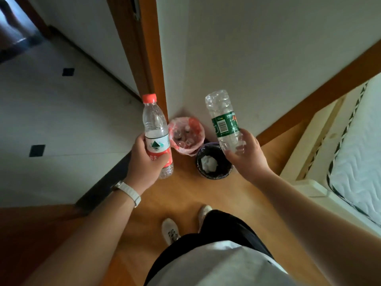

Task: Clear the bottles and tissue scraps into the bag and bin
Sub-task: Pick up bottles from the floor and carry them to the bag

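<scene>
While left hand (144, 162) grips red-cap bottle (155, 122), right hand (250, 156): green-label bottle (222, 118).

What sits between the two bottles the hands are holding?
In the head view, the gap between the red-capped bottle and green-labelled bottle shows the red bag on the floor beyond.

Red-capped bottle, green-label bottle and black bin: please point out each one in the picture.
red-capped bottle (157, 141): head view, on the white band of its label.
green-label bottle (222, 125): head view, on the barcode of its label.
black bin (215, 176): head view, on its near rim.
</scene>
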`<control>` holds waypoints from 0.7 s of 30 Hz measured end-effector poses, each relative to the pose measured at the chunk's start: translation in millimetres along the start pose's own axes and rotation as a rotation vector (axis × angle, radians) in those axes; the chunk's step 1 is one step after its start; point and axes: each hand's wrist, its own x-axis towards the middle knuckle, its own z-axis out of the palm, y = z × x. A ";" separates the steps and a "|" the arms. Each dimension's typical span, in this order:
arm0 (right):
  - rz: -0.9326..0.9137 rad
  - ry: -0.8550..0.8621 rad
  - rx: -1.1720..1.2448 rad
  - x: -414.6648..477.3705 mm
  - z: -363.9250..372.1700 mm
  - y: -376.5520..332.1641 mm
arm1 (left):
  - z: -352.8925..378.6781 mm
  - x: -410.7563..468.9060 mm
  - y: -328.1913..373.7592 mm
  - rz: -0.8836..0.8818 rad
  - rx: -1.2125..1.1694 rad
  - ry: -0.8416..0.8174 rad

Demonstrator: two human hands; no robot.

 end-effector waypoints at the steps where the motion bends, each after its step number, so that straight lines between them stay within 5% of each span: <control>1: 0.006 0.004 0.003 11.4 1.6 0.5 | 5.0 13.1 -1.7 -0.001 -0.002 -0.022; 21: 0.217 -0.248 0.051 281.2 114.0 103.6 | 140.1 264.2 -92.2 -0.297 0.047 -0.214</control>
